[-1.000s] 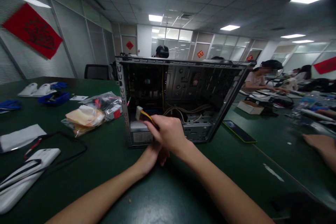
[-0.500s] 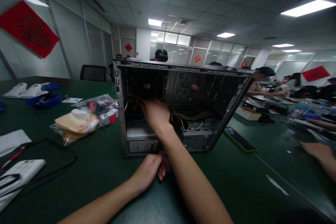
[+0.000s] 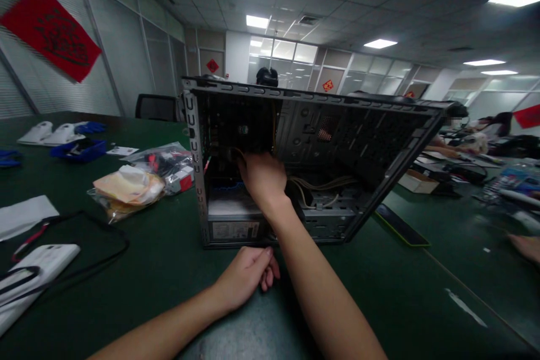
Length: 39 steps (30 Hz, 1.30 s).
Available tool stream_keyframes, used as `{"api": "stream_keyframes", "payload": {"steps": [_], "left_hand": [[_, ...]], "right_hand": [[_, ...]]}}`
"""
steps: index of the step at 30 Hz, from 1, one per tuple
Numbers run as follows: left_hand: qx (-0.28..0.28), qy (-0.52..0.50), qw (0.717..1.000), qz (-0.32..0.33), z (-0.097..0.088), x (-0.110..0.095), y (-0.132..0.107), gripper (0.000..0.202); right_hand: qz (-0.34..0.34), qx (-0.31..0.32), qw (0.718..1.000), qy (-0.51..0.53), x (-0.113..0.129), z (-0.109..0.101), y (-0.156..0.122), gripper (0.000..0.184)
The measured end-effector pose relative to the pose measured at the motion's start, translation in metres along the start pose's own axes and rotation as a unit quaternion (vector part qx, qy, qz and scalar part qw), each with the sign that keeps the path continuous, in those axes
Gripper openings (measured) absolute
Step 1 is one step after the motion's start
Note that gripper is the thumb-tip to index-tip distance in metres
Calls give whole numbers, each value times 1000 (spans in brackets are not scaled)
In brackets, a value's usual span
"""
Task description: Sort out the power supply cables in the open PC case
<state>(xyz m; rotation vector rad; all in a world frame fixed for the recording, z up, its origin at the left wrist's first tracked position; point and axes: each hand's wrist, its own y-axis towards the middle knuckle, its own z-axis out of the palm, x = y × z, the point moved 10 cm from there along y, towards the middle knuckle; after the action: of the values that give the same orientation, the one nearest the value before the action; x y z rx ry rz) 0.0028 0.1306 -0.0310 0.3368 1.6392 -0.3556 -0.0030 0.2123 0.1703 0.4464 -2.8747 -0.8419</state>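
Observation:
An open computer case (image 3: 358, 219) stands on the table with its inside facing me. Deep in its left half is my right hand (image 3: 264, 177), its back towards me above the metal power supply box (image 3: 234, 228). Its fingertips are lost in the dark and blur, so what they touch cannot be seen. Thin yellow wire and grey cables (image 3: 323, 184) show near that hand. My left hand (image 3: 248, 273) rests on the table just in front of the case's lower edge. Its fingers are loosely curled, with nothing visible in them.
On the green table (image 3: 160, 270), left of the case, lie clear bags of parts (image 3: 126, 185), a blue tray (image 3: 80, 149) and a white power strip (image 3: 37, 275) with a black cable. A dark flat phone-like object (image 3: 400, 225) lies to the right. Other people sit farther back.
The view has shifted slightly, so the case sits a little farther right in the picture. My right hand remains inside it; my left hand stays curled by the lower edge.

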Motion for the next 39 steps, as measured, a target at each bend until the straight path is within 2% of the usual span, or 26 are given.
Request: {"api": "stream_keyframes", "payload": {"steps": [7,16,24,28,33,39], "left_hand": [[-4,14,1000,5,-1,5,1,64],[-2,43,999,7,0,-1,0,49],[-8,44,999,6,-2,0,1,58],[-6,32,999,12,-4,-1,2,56],[-15,4,999,50,-10,-11,4,35],[-24,-22,997,74,-17,-17,1,34]], "right_hand": [[-3,-8,1000,9,5,-3,-3,34],[-28,0,999,18,18,0,1,35],[-21,6,999,49,8,5,8,35],[-20,8,997,69,6,4,7,37],[-19,-16,995,100,6,-6,6,39],[-20,-57,986,156,3,-12,4,32]]}}
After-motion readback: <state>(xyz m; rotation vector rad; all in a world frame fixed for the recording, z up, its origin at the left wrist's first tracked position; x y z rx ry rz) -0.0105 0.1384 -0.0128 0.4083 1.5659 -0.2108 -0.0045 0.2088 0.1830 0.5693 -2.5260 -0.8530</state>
